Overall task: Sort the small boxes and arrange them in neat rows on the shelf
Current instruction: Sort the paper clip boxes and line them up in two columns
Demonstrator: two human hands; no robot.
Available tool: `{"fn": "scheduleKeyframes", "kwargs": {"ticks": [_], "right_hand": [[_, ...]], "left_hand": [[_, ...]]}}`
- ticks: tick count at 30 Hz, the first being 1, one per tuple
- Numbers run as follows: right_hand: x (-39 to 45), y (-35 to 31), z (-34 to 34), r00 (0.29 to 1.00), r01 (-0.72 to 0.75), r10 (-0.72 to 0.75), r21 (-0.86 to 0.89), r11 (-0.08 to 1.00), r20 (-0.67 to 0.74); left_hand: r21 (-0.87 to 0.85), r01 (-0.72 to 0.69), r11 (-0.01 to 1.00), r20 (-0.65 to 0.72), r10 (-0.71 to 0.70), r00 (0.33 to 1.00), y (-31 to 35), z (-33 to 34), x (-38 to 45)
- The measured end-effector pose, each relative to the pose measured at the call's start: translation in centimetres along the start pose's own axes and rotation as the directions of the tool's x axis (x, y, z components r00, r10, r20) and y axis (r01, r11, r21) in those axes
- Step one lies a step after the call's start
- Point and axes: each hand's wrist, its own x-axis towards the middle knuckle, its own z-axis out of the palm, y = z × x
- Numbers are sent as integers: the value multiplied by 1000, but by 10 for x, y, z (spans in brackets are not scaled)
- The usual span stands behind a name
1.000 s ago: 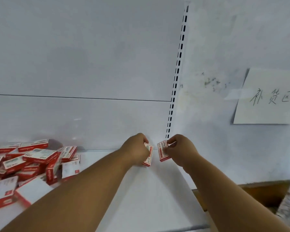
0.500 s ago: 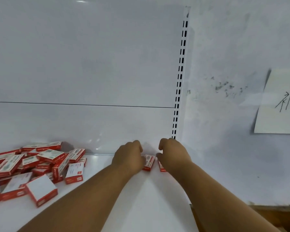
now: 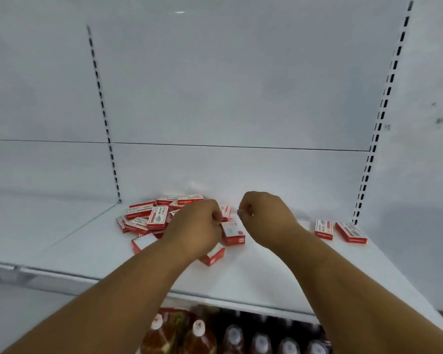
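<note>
A jumbled pile of small red-and-white boxes [image 3: 149, 217] lies on the white shelf [image 3: 279, 274], left of centre near the back panel. Two boxes stand side by side at the shelf's far right: one [image 3: 323, 229] and another [image 3: 351, 232] by the slotted upright. My left hand [image 3: 196, 227] is curled over the right edge of the pile, its fingers against a box [image 3: 232, 233]; whether it grips that box is hidden. My right hand [image 3: 265, 217] hovers just right of it, fingers curled, with no box visible in it. One more box [image 3: 213, 256] pokes out under my left wrist.
Black slotted uprights run up the back panel at left [image 3: 105, 129] and right [image 3: 379, 123]. Bottles with white caps [image 3: 260, 339] and red-labelled bottles [image 3: 179, 335] stand on the shelf below. A bare stretch of shelf lies between the pile and the two boxes.
Both hands let go of the two boxes at the right corner and moved left to the pile. The view swung left and down with them.
</note>
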Motion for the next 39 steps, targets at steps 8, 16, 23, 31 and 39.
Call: {"fn": "scheduleKeyframes", "kwargs": {"ticks": [8, 16, 23, 31, 39], "right_hand": [[-20, -71, 48, 988, -73, 73, -6, 997, 139], [-25, -91, 61, 948, -280, 283, -42, 959, 146], [-28, -107, 40, 817, -365, 389, 904, -223, 426], [-17, -116, 45, 896, -329, 296, 942, -63, 332], [48, -160, 78, 931, -356, 219, 854, 379, 292]], "left_hand": [[161, -3, 987, 99, -13, 995, -98, -37, -25], [220, 18, 975, 155, -53, 986, -131, -40, -33], [-897, 435, 77, 379, -371, 848, -113, -82, -33], [-917, 381, -118, 399, -284, 872, -120, -73, -27], [-806, 320, 497, 88, -435, 896, -184, -103, -12]]}}
